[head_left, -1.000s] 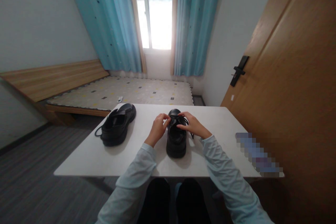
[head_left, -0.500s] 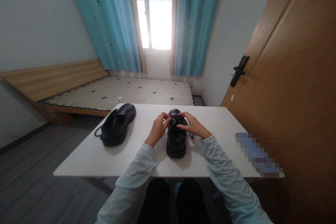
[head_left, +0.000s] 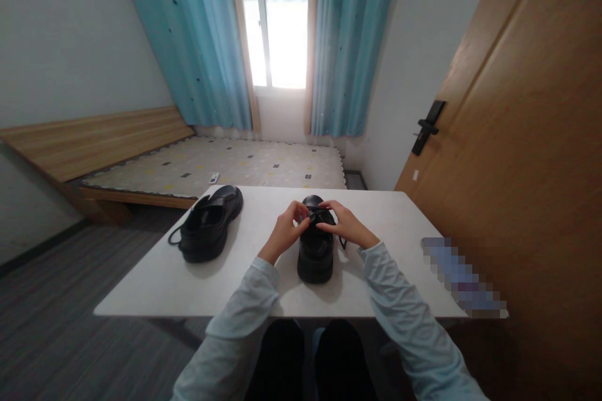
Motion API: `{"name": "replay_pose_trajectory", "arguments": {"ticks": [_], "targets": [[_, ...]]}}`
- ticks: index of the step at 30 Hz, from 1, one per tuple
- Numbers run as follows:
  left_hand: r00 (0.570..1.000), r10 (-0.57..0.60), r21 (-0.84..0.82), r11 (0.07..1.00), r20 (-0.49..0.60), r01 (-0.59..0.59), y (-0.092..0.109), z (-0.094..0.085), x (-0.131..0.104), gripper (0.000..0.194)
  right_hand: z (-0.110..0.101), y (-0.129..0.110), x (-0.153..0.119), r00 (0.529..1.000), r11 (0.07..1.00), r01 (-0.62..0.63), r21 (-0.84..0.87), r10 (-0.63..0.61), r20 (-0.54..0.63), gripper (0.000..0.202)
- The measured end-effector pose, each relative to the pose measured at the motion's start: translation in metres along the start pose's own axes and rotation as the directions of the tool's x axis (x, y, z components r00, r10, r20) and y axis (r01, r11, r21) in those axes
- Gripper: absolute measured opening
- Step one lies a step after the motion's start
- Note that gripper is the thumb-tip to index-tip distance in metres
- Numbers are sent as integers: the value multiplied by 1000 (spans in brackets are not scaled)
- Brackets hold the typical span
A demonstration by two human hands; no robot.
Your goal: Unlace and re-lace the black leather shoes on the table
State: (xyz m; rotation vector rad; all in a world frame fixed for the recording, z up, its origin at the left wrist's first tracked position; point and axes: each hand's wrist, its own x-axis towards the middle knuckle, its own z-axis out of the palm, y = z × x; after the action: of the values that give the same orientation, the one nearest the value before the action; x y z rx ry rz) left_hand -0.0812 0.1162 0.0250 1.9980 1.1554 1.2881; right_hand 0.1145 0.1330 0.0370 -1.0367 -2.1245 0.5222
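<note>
A black shoe (head_left: 315,263) stands on the white table (head_left: 263,291) with its heel toward me and its toe toward the window. My left hand (head_left: 288,230) is at the left of its opening, thumb and fingers pinched on the dark lace. From the right, my right hand (head_left: 345,223) reaches over the upper, its fingers closed on the lace as well. A loop of lace hangs beside the shoe under the right hand. The dark lace against the dark shoe is hard to make out. A second black shoe (head_left: 205,244) lies at the left, untouched.
A blurred-out blue flat item (head_left: 463,279) lies by the table's right edge. Behind the table is a bed (head_left: 244,166) with a small white remote (head_left: 214,178) on it. A wooden door (head_left: 517,156) stands close on the right.
My left thumb has moved forward and right, to the lace at the middle of the shoe. The right hand and both shoes stay nearly where they were.
</note>
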Motion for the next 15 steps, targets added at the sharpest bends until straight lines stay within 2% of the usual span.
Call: {"name": "replay_pose_trajectory", "arguments": {"ticks": [5, 15], "targets": [[1000, 5, -29, 1000, 0, -5, -2, 0, 0, 17, -1, 0, 0, 1000, 1000, -1, -4, 1, -3, 44], [998, 39, -116, 992, -55, -45, -4, 1, 1, 6, -1, -1, 0, 1000, 1000, -20, -19, 20, 17, 45]]}}
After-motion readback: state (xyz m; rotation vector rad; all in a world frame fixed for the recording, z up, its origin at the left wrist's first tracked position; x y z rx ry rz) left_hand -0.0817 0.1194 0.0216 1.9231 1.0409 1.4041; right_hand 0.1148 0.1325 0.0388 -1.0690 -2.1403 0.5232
